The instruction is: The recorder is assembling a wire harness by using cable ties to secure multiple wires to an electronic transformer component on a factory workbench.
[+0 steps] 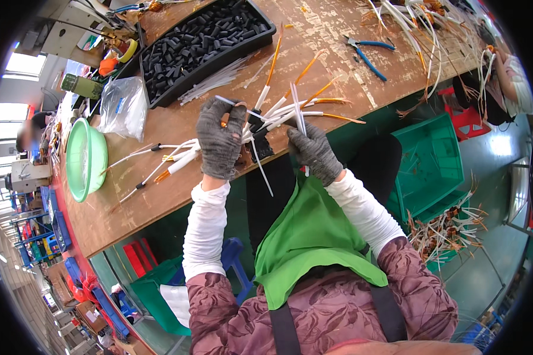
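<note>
At the table's front edge lies a bundle of white-sleeved wires (186, 155) with orange and bare copper ends, some fanning away from me and some to the left. My left hand (221, 142), in a grey glove, is closed at the bundle, a thin white cable tie (228, 101) between its thumb and fingers. Another thin white strip (262, 168) hangs from the bundle over the edge. Just right of the bundle, my gloved right hand (315, 152) is closed around several pale cable ties (298, 109) that point upward. Black pieces sit around the wires between my hands.
A black tray (206, 56) of short black tubes stands beyond my left hand. Loose white strips (213, 80), a clear bag (124, 107) and a green basin (86, 158) are nearby. Blue-handled cutters (370, 56) lie right. Green crates (429, 165) stand below; another person (512, 83) sits far right.
</note>
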{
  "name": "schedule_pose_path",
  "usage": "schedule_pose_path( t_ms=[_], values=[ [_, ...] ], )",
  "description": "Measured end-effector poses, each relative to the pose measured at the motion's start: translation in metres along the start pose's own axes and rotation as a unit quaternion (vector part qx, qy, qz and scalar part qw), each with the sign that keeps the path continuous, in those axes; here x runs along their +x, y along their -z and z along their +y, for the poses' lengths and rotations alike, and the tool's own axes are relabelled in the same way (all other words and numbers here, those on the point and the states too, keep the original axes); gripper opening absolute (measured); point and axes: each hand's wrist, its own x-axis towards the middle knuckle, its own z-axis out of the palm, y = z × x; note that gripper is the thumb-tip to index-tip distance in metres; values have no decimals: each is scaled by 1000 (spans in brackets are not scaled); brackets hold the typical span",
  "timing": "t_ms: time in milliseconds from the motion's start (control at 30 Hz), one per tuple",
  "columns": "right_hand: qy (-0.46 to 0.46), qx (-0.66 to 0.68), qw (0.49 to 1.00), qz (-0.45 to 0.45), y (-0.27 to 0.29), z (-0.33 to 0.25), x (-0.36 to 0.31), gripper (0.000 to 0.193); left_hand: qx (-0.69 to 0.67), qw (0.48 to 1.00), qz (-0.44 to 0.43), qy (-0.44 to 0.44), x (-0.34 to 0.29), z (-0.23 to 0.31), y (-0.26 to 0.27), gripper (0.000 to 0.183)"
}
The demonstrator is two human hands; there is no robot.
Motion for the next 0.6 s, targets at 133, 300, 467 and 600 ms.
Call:
schedule_pose_path(
  t_ms=[133,300,467,600],
  values=[
    [-102,0,994,-41,-3,-2,4,26,-23,995,-62,79,6,-14,-8,16],
    [-165,40,982,-78,-6,-6,6,23,-25,995,-54,80,2,-16,-7,17],
    [-21,-162,986,-35,-18,8,8,21,-76,981,-51,169,-16,-2,-4,18],
    [64,-191,979,-7,-15,18,10,20,-175,965,-48,191,-34,16,0,18]
  ],
)
